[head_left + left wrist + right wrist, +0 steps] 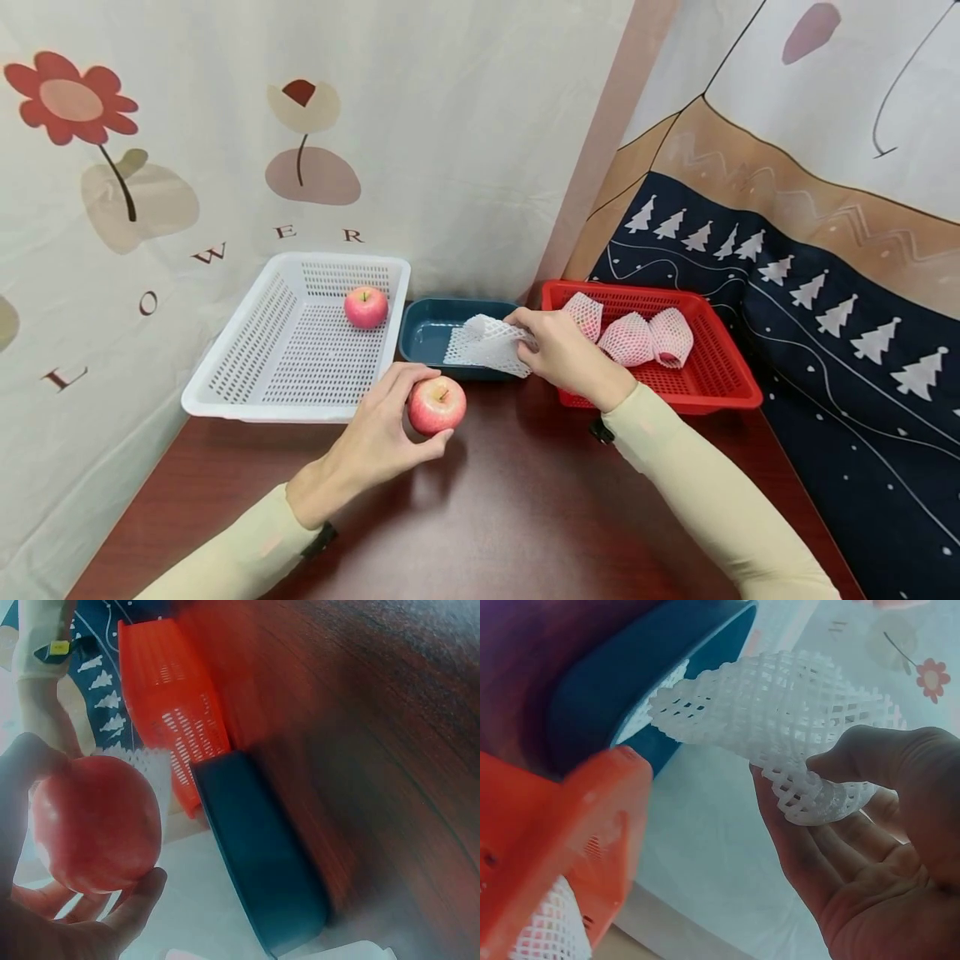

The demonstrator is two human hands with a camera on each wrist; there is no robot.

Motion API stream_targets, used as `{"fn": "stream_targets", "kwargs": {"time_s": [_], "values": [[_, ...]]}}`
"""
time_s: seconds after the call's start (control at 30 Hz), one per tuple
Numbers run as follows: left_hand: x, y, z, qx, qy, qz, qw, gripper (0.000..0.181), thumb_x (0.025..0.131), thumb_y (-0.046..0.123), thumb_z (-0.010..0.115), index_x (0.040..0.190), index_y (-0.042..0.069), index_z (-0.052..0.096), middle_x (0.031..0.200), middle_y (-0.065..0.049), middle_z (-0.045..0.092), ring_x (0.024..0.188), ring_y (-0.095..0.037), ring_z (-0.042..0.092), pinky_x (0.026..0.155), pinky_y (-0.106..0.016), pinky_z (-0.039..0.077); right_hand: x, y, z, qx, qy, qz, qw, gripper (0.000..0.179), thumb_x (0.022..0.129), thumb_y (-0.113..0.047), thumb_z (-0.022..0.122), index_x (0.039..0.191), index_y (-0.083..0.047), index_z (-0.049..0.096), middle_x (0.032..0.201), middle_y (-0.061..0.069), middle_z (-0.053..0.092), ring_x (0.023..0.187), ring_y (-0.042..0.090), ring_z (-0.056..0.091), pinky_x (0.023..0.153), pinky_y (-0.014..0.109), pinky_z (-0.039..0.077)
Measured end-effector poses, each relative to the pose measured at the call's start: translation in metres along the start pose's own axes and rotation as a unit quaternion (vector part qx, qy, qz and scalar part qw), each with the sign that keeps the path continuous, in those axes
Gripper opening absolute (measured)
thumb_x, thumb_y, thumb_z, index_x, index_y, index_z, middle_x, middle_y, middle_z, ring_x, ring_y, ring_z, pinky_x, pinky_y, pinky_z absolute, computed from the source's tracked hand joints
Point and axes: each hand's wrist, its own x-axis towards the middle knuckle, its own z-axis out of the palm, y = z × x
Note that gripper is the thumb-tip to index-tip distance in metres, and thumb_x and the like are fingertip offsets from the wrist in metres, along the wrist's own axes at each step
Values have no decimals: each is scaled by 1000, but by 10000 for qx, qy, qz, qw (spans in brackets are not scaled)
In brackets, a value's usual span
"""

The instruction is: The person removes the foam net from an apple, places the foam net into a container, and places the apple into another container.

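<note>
I have the left grip curled round a smooth, rounded apple; right grip pinches limp, latticed white netting.

head view: bright, clear | tabletop: soft glare, faint shadows | wrist views: dimmer, hazy

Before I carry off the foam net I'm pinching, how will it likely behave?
The foam net will probably flop, since it bends and creases where pinched. Its thin, open mesh suggests it's light. Being crumpled, it seems unlikely to roll.
</note>
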Motion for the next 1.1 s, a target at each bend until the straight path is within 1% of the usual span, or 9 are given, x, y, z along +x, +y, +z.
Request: {"fn": "stream_targets", "kwargs": {"time_s": [0.17, 0.3, 0.4, 0.53, 0.63, 0.73, 0.87, 1.0, 1.1], "values": [[-2, 1, 1, 76, -27, 15, 10000, 76, 78, 30, 105, 142, 10, 69, 138, -3, 72, 128, -19, 70, 107, -46, 68, 17, 0, 2, -259, -3, -83, 9996, 31, 102, -2, 80, 133, -2, 79, 122, 18, 88, 83, 25, 74, 82, 42, 72], [-3, 0, 2, 101, -57, 50, 9999, 75, 79, 30, 104, 143, 10, 70, 137, -3, 72, 127, -19, 71, 106, -45, 68, 29, 1, 7, -348, -219, 36, 9991, 33, 104, -4, 81, 136, -4, 79, 127, 18, 87, 96, 28, 82, 92, 43, 74], [-3, -1, 3, 136, -56, 88, 9999, 76, 79, 31, 104, 145, 10, 72, 136, -3, 71, 125, -19, 72, 104, -44, 69, 39, 3, 10, -409, -436, 184, 9980, 35, 105, -6, 81, 140, -5, 77, 132, 17, 86, 104, 30, 84, 96, 43, 74], [-3, -2, 3, 157, -68, 102, 9998, 75, 79, 31, 104, 145, 12, 74, 135, -3, 71, 122, -18, 72, 101, -44, 69, 53, 5, 15, -582, -652, 311, 9957, 36, 107, -7, 79, 142, -6, 75, 132, 17, 85, 103, 31, 82, 89, 42, 74], [-3, -1, 4, 128, -121, 80, 9998, 74, 79, 31, 104, 144, 14, 74, 134, -3, 70, 121, -18, 72, 100, -43, 70, 63, 5, 18, -778, -791, 377, 9931, 35, 107, -7, 77, 143, -6, 75, 132, 17, 84, 104, 31, 81, 88, 42, 74], [-4, -1, 4, 94, -186, 45, 9998, 74, 79, 32, 104, 143, 13, 74, 135, -3, 70, 122, -18, 73, 99, -42, 71, 72, 5, 22, -974, -919, 499, 9897, 36, 108, -7, 77, 143, -8, 75, 135, 17, 82, 111, 31, 81, 92, 44, 74], [-4, -1, 4, 87, -234, 28, 9997, 74, 80, 32, 104, 144, 13, 73, 137, -4, 69, 124, -19, 73, 100, -43, 71, 83, 4, 28, -1101, -1055, 704, 9858, 35, 109, -8, 77, 143, -10, 75, 139, 16, 79, 118, 32, 79, 100, 46, 72], [-6, -3, 5, 96, -230, 53, 9997, 73, 80, 32, 103, 143, 13, 72, 137, -4, 69, 124, -19, 72, 101, -43, 71, 93, 5, 37, -1271, -1162, 720, 9824, 32, 111, -7, 73, 143, -11, 72, 138, 17, 76, 118, 33, 78, 101, 47, 72], [-7, -5, 5, 74, -236, 57, 9997, 72, 80, 31, 103, 143, 12, 73, 137, -4, 69, 124, -19, 71, 101, -43, 71, 98, 4, 45, -1494, -1240, 645, 9789, 32, 112, -6, 71, 144, -9, 68, 135, 18, 74, 115, 33, 79, 99, 46, 72]]}}
